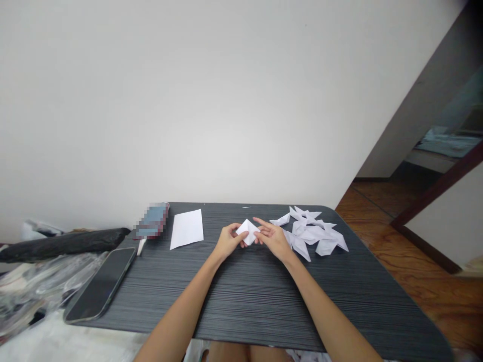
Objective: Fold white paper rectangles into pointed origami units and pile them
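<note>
A small folded piece of white paper [248, 231] is held between both hands above the middle of the dark striped table [264, 296]. My left hand [228, 241] pinches its left side with closed fingers. On the paper's right side rests my right hand [273, 237], thumb and lower fingers touching it and the index finger stretched out over its top. A pile of several folded white paper shapes [311, 232] lies just to the right of my right hand. A flat white sheet [187, 229] sits left of my left hand.
A dark phone [101, 284] lies face up at the table's left edge. A blurred rectangular item [153, 221] sits at the back left. A black bundle [64, 242] and clear plastic [33, 286] lie left of the table. Wooden floor [415, 251] is on the right.
</note>
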`<control>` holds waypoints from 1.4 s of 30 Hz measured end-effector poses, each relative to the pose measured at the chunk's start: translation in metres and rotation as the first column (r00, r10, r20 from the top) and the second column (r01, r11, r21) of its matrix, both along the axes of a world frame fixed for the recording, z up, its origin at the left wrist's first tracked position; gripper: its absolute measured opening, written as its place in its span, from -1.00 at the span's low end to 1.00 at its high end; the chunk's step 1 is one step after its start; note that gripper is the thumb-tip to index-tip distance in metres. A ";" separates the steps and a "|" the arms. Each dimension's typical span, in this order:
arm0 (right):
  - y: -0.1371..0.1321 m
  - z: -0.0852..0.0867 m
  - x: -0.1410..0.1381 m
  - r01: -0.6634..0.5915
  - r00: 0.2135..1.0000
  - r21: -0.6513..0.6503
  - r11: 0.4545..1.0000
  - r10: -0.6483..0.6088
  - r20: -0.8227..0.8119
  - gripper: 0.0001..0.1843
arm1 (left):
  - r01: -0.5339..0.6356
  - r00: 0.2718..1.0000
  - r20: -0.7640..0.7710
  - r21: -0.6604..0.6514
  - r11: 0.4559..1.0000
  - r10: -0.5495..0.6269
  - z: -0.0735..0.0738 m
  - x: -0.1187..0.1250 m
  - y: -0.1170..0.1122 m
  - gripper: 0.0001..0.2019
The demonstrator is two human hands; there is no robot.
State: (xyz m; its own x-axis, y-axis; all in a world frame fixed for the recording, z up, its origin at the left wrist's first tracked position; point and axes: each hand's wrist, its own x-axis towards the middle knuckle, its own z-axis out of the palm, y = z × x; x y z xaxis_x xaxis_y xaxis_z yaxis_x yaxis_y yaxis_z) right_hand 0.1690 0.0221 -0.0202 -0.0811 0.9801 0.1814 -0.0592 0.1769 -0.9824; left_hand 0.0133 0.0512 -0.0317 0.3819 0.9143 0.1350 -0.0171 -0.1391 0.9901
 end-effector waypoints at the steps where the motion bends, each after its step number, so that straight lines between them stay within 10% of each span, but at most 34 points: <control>1: 0.001 -0.002 0.001 0.009 1.000 -0.004 1.000 -0.009 -0.010 -0.50 | 0.016 1.000 -0.009 0.003 1.000 -0.016 -0.001 0.000 0.000 -0.69; 25: -0.006 0.000 -0.006 -0.102 0.995 -0.186 0.977 0.096 -0.040 -0.67 | -0.128 0.984 -0.113 0.087 0.988 0.137 0.001 0.005 -0.011 -0.62; 31: -0.005 -0.003 -0.006 -0.066 0.997 -0.171 0.983 0.057 -0.059 -0.67 | -0.049 0.999 -0.016 -0.003 0.999 0.049 0.008 0.007 -0.015 -0.64; 36: -0.002 -0.003 0.000 0.012 0.999 -0.143 0.990 -0.017 -0.039 -0.70 | 0.141 0.989 0.051 -0.055 0.989 -0.138 0.012 0.006 -0.014 -0.28; 42: -0.001 -0.007 0.006 0.023 1.000 -0.124 0.992 -0.023 0.000 -0.73 | 0.218 0.965 -0.176 0.110 0.970 -0.197 0.009 -0.009 -0.010 -0.37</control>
State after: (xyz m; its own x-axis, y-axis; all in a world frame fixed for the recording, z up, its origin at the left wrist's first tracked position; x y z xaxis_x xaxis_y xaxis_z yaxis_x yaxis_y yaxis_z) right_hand 0.1747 0.0210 -0.0276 -0.0584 0.9966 0.0582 -0.0581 0.0548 -0.9968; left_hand 0.0041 0.0410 -0.0228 0.5875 0.7921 0.1654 0.1006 -0.2743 0.9564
